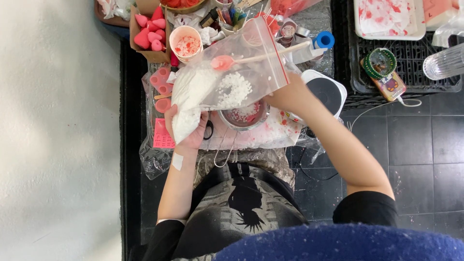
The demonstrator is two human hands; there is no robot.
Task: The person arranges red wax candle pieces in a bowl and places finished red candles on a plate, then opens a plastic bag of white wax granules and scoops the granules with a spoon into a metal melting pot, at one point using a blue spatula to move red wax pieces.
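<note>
Clear zip bag (232, 72) of white wax pellets is held tilted over the work table, its sealed bottom low on the left and its red-edged mouth high on the right. Going from the left, a cardboard box (151, 36) holds pink cone-shaped candles, and below it a pink silicone mould (162, 82) lies on a crinkled plastic sheet (154, 159), with a pink note pad (162, 135) nearer the person. The left hand (189, 128) is closed around the heavy bottom end of the bag, where most of the pellets are packed together, and a white plaster is stuck on that wrist. Above the bag stands a paper cup (186, 43) with red and white flecks inside. A long wooden spoon with a pink-stained bowl (223, 62) lies across behind the bag and shows through the clear film. Directly under the bag's middle sits a small metal pot (241, 116) with a wire handle, holding pellets and red bits. The right hand (290, 94) pinches the bag's upper right corner near the mouth. Just right of it are a white round hot plate (328, 92) and a blue-capped tube (324, 39). Further right, a black plastic crate (406, 82) carries a red-spattered white tray (386, 19) and a clear ribbed glass (444, 63).
</note>
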